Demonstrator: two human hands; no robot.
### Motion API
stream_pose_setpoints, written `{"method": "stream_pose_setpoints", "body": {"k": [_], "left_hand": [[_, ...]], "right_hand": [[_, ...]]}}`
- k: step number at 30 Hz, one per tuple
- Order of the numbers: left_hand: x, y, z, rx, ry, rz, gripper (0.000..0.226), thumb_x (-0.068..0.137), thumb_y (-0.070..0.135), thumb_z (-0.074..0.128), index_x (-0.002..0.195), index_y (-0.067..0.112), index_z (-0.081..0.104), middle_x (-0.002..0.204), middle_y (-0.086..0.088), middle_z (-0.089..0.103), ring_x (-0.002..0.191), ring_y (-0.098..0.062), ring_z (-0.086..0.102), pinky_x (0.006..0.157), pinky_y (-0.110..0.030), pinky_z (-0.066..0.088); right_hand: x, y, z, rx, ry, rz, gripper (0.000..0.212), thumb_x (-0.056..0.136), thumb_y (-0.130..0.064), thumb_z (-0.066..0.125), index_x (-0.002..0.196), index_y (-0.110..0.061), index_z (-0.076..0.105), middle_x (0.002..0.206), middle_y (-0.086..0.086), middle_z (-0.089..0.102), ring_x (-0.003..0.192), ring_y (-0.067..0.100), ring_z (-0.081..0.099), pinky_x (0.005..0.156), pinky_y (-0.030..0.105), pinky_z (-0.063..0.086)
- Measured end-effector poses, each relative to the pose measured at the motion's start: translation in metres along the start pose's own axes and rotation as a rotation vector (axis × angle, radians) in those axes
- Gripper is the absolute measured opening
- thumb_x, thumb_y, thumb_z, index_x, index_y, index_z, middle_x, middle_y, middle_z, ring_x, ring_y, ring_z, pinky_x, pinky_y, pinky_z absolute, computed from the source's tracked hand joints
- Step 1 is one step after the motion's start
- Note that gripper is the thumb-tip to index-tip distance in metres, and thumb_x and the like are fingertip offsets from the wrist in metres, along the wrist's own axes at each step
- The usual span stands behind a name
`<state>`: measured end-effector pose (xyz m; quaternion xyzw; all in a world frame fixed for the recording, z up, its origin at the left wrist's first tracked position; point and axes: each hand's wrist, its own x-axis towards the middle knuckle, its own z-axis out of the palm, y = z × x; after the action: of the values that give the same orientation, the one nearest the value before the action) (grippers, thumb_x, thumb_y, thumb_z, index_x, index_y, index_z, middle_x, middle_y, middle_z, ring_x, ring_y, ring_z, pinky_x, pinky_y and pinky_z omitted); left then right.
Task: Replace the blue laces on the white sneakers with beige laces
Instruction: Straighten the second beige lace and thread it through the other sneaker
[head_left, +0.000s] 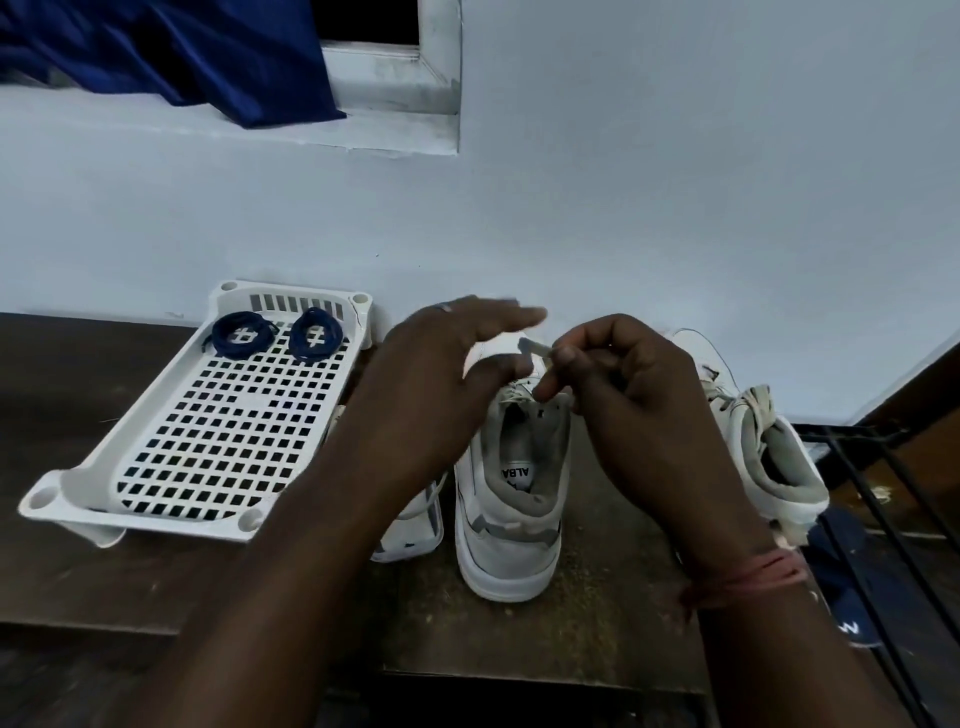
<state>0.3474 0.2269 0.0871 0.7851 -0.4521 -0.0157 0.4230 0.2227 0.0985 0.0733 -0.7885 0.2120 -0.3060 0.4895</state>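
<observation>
A white sneaker (511, 525) stands heel toward me in the middle of the wooden surface. My right hand (618, 374) hovers over its tongue and pinches the tip of a beige lace (532, 347) between thumb and fingers. My left hand (447, 358) is spread above the shoe's front, fingers straight and blurred, holding nothing that I can see. A second white sneaker (769, 441) with beige laces tied on top stands to the right. Two coiled blue laces (243, 335) (316, 335) lie at the far end of a white perforated tray (78, 483).
Another white shoe (415, 514) is partly hidden under my left forearm. A dark metal rack (883, 493) and a navy item (852, 571) sit at the right edge. The wall stands close behind, with a blue curtain (171, 52) above.
</observation>
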Motion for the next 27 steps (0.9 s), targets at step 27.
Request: {"method": "stream_pose_setpoints", "body": {"k": [27], "left_hand": [[-0.005,-0.012,0.036,0.356,-0.105,-0.068,0.031,0.083,0.053,0.05,0.091,0.039,0.077,0.085,0.008,0.058,0.099,-0.014,0.053,0.08,-0.035,0.022]], "right_hand": [[0.003,0.028,0.002,0.33,-0.07,0.603,0.029,0.096,-0.019,0.065,0.088,0.006,0.075,0.097,0.034,0.071,0.078,0.04,0.067,0.075,0.051,0.06]]}}
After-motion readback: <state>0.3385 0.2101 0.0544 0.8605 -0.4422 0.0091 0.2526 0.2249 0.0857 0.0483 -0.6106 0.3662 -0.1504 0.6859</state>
